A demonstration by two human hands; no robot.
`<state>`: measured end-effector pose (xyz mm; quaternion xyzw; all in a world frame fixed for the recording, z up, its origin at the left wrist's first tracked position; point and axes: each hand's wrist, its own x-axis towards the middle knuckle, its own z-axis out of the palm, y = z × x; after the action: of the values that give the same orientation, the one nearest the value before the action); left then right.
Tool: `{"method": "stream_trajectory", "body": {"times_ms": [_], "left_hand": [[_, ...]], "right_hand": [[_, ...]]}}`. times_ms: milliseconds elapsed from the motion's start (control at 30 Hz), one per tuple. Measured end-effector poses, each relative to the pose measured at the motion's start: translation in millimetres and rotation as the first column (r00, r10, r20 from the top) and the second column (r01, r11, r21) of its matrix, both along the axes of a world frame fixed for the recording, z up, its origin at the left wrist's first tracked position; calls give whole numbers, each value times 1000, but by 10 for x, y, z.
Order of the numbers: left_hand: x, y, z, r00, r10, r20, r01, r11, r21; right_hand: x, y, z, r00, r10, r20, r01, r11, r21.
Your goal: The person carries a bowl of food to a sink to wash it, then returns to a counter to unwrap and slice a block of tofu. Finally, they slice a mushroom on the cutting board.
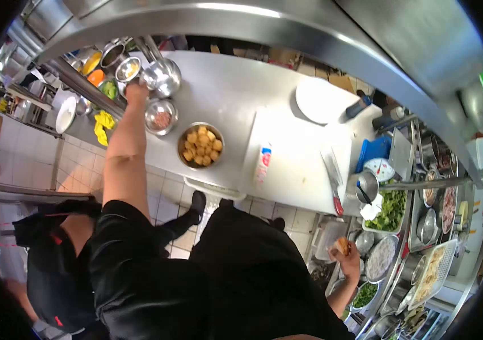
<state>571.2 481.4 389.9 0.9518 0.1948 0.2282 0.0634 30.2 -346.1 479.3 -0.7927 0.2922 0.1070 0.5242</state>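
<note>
The left hand reaches to the far left corner of the steel surface, at a small steel bowl beside two ladles; whether its grip is clenched cannot be told. The right hand, off the surface's right end above tubs of food, pinches a small browned piece. A bowl of golden fried chunks sits near the front edge, left of a white cutting board.
</note>
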Motion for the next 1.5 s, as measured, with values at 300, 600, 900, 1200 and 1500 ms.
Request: {"method": "stream_trajectory", "body": {"times_ms": [300, 600, 900, 1200, 1500], "left_hand": [[136, -53, 259, 943, 111, -312, -245, 869, -430], [-575, -695, 843, 982, 102, 159, 105, 402, -910], [-2719, -2329, 846, 894, -446, 35, 0, -79, -997], [-3856, -1005, 894, 996, -89, 8, -3, -115, -993], [-3832, 2080, 720, 814, 553, 179, 115, 149, -982]], "right_hand": [[51, 593, 298, 999, -35, 12, 35, 999, -3], [947, 624, 490, 966, 212, 148, -230, 966, 121], [2751, 2666, 1033, 415, 729, 545, -743, 617, -259], [3583, 3884, 869, 318, 737, 597, -789, 555, -265], [5264, 5241, -234, 664, 564, 491, -565, 809, -165]]}}
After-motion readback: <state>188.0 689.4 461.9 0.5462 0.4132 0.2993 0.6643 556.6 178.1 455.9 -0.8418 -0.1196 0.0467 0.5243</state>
